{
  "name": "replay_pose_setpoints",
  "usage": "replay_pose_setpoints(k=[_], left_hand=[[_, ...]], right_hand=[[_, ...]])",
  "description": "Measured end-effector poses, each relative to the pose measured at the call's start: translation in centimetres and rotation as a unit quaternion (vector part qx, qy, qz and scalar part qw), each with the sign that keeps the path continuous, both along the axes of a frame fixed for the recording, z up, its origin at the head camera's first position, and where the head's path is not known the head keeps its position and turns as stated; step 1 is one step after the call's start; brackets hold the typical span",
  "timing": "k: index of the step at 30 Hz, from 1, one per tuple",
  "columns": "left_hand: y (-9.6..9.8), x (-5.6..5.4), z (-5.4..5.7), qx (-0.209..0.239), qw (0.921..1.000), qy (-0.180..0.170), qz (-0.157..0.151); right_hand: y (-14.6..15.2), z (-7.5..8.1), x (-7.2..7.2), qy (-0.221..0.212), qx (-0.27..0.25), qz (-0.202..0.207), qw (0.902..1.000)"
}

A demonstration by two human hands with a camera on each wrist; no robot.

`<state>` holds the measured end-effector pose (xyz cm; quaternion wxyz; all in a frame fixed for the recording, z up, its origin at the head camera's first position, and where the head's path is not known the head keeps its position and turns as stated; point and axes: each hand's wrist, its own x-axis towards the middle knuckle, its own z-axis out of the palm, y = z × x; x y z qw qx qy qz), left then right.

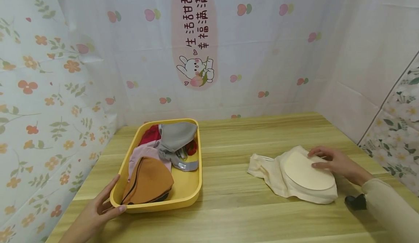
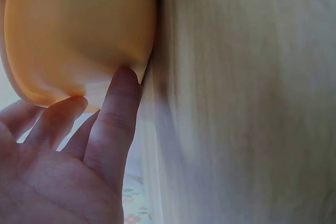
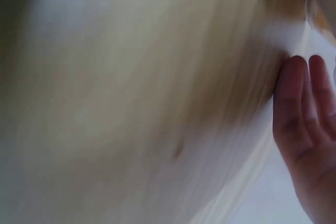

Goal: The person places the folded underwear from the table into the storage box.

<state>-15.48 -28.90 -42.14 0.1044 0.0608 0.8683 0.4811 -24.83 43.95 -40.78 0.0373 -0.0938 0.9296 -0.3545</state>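
Observation:
At the near left corner of a yellow plastic basin [image 1: 196,195], my left hand [image 1: 98,208] rests its thumb and fingers against the outside of the wall. In the left wrist view those fingers [image 2: 113,114] lie fairly straight on the basin [image 2: 79,30]. A cream cloth cap [image 1: 271,172] lies flattened on the table at the right, its stiff rounded brim [image 1: 306,170] uppermost. My right hand [image 1: 337,163] is at the brim's right edge with loosely bent fingers. The right wrist view shows these fingers [image 3: 289,98] extended, and the cap is out of that view.
Inside the basin lie an orange cloth cap [image 1: 152,181] with dark trim, a grey cap [image 1: 176,135], a pink cloth [image 1: 144,154] and a red one [image 1: 151,134]. The wood-grain table [image 1: 229,214] meets a printed curtain [image 1: 262,54] behind and at both sides.

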Motion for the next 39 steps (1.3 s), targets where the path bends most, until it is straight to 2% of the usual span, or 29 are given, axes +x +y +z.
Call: replay_pose_setpoints(k=[5, 11, 16, 24, 32, 39], left_hand=[[0.0, 0.1, 0.0, -0.008, 0.9999, 0.008, -0.001], [0.3, 0.0, 0.2, -0.004, 0.9999, 0.013, 0.004], [0.4, -0.1, 0.0, -0.004, 0.9998, 0.019, 0.006], [0.4, 0.0, 0.4, 0.002, 0.9999, 0.012, 0.005], [0.2, 0.2, 0.2, -0.009, 0.9998, 0.018, 0.003], [0.3, 0.2, 0.2, -0.013, 0.9999, 0.007, 0.006]], right_hand=[[0.4, 0.2, 0.2, -0.002, 0.016, 0.029, 0.9995], [0.2, -0.1, 0.2, -0.005, 0.002, 0.056, 0.9984], [0.2, -0.1, 0.2, -0.014, 0.013, 0.050, 0.9986], [-0.4, 1.1, 0.5, -0.060, 0.041, 0.039, 0.9966], [-0.1, 1.1, 0.3, -0.072, 0.021, 0.026, 0.9968], [-0.3, 1.6, 0.2, -0.067, -0.018, 0.026, 0.9973]])
